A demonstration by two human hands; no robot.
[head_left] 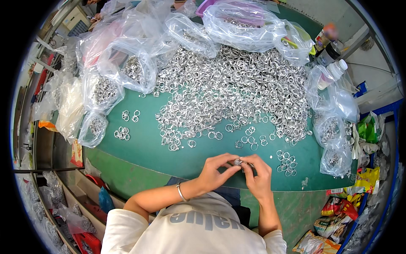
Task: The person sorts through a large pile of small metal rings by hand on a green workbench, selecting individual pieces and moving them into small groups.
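Note:
Close to the table's front edge, my left hand (220,170) and my right hand (257,172) meet fingertip to fingertip. Pinched between them are a few silver metal rings (238,162), partly covered by the fingers. Just beyond the hands lie several loose rings (251,139) on the green tabletop (139,148). A large heap of silver rings (237,80) spreads across the middle and far side. To the right of my right hand sits a small cluster of rings (286,163). Smaller groups of rings (122,133) lie at the left.
Clear plastic bags of rings (101,91) line the left side, with more bags (334,158) at the right edge. A white bottle (337,68) and dark jar (329,54) stand at the far right. Colourful packets (338,211) fill a right-hand rack; boxes (86,190) stand at lower left.

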